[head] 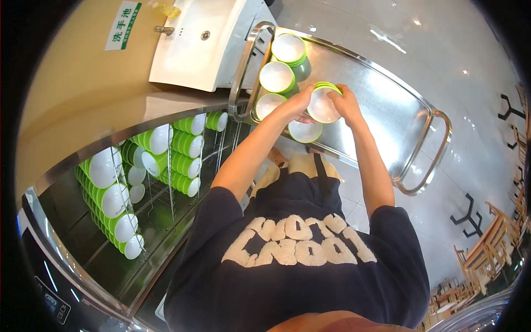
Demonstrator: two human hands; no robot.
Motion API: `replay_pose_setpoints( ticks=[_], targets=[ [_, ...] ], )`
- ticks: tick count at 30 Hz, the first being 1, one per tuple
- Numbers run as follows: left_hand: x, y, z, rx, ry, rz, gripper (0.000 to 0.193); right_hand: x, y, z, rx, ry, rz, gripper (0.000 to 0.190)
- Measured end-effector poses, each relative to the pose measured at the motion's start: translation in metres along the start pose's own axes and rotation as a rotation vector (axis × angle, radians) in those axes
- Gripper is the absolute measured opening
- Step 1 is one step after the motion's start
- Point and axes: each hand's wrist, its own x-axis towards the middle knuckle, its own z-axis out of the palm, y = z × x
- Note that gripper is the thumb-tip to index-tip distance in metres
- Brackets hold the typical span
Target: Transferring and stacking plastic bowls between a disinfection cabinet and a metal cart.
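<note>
My left hand (304, 106) and my right hand (347, 104) grip opposite sides of a small stack of green-and-white bowls (325, 105) above a stainless steel trolley (373, 112). Beneath that stack, near the trolley's near edge, is another white bowl with a green rim (305, 131). Along the trolley's left end stand more bowls: a stack at the back (288, 48), one in the middle (276, 77) and one nearer me (269, 106), partly covered by my left forearm. Whether the last ones are stacked is hard to tell.
Left of me, an open cabinet holds wire racks (171, 178) with many nested green-and-white bowls (116, 200). A white washbasin (195, 50) with a metal tap (164, 30) adjoins the trolley's left end. Wooden chairs (485, 249) stand far right on the tiled floor.
</note>
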Motion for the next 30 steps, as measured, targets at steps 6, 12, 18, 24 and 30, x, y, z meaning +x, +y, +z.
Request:
replay_pose_setpoints(
  ticks=[6,12,18,24,30],
  targets=[
    [0.05,0.01,-0.022,0.203,-0.053,-0.134,0.077,0.047,0.028,0.018,0.265,-0.134,0.191,0.048],
    [0.068,0.005,-0.026,0.22,-0.029,-0.167,0.08,0.061,0.066,0.032,0.326,-0.096,0.235,0.043],
    [0.07,-0.015,-0.02,0.026,0.125,-0.037,0.076,0.063,0.079,0.035,0.386,-0.156,0.208,0.045],
    [-0.013,-0.023,-0.021,0.285,0.152,0.219,0.064,0.054,0.073,0.04,0.26,-0.054,0.094,0.059],
    [-0.185,-0.132,-0.056,-0.148,0.738,0.82,0.031,-0.041,0.011,0.063,-0.003,0.319,-0.393,0.055]
  ],
)
